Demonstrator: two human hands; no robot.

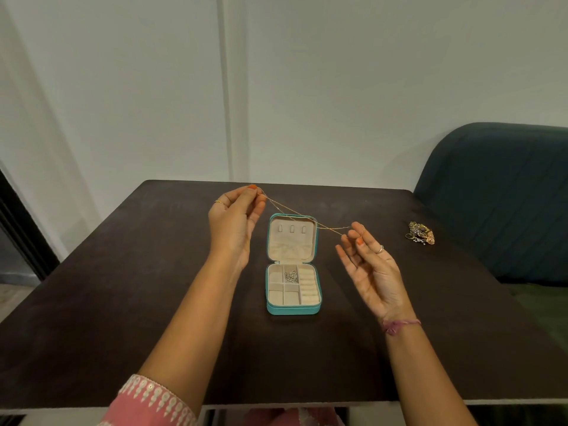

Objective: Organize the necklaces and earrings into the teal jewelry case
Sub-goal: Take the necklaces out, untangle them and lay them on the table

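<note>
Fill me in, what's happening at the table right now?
A person holds a thin gold necklace stretched between both hands above the open teal jewelry case. The left hand pinches one end, the right hand pinches the other. The case lies open on the dark table; some silver pieces already sit in one compartment. A small pile of jewelry waits on the table off to the right.

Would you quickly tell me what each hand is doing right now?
Left hand: pinching one end of the gold chain.
Right hand: pinching the chain's other end, other fingers spread.
</note>
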